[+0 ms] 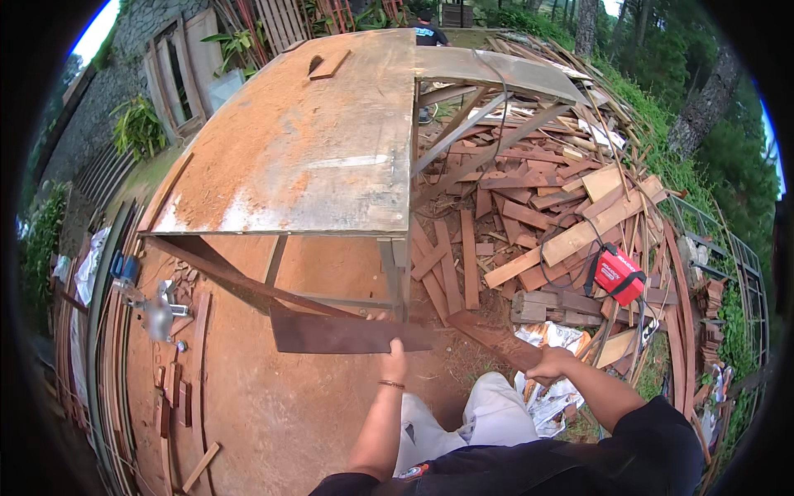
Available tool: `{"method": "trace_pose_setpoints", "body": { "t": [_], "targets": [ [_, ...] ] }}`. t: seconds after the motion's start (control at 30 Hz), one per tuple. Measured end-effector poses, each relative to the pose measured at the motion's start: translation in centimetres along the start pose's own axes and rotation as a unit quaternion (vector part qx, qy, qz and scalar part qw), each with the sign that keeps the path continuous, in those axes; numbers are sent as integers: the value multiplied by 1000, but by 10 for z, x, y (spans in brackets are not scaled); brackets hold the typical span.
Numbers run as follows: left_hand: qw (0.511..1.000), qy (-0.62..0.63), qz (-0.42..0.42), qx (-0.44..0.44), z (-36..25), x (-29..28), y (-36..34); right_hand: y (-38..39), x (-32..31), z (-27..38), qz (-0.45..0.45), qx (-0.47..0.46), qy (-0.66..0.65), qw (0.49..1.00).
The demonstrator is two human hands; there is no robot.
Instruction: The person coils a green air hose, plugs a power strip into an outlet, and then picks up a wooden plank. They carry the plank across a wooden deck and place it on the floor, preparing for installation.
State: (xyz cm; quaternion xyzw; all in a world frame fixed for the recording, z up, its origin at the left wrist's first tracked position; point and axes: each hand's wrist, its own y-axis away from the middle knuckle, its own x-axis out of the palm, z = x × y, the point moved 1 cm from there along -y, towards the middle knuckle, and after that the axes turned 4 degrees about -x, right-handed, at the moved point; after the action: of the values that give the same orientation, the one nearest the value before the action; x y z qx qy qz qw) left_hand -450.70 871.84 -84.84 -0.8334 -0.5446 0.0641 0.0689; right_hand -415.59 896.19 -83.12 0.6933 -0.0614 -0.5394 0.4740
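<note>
My left hand (pixel 394 360) grips a dark brown wooden board (pixel 318 332) by its lower edge, with fingertips showing over the top edge. The board is held level in front of the near end of a sawdust-covered work table (pixel 356 194). In my right hand (pixel 552 364) is the near end of a reddish-brown board (pixel 495 337), which slants away to the upper left. The far end of that second board comes close to the first one; whether they touch I cannot tell.
A small wood piece (pixel 332 64) lies on the table beside a dark curved blade. To the right spreads a heap of offcuts (pixel 529 194), with a red machine (pixel 616 274) on it. Long boards (pixel 112 364) lie at left. Another person (pixel 428 35) is beyond the table.
</note>
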Motion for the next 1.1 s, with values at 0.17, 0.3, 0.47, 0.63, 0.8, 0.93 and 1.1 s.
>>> {"method": "trace_pose_setpoints", "body": {
  "t": [0.17, 0.3, 0.47, 0.63, 0.8, 0.93, 1.1],
  "targets": [
    [900, -271, -147, -309, -101, -171, 108, 75, -15, 9, 203, 128, -221, 945],
    [634, -472, -128, -599, -192, -326, 273, 118, -2, 103, 222, -1, -66, 973],
    [498, -222, -251, -800, -259, -411, 556, 179, 35, 277, 177, -211, 65, 959],
    [408, 87, -404, -814, -254, -364, 841, 297, 138, 470, 164, -385, 205, 885],
    [366, 283, -560, -688, -217, -280, 979, 398, 232, 555, 155, -445, 321, 821],
    [362, 289, -616, -637, -238, -280, 994, 453, 295, 602, 139, -469, 414, 768],
    [327, 366, -734, -469, -299, -370, 1008, 499, 365, 668, 93, -489, 563, 660]
  ]
}}
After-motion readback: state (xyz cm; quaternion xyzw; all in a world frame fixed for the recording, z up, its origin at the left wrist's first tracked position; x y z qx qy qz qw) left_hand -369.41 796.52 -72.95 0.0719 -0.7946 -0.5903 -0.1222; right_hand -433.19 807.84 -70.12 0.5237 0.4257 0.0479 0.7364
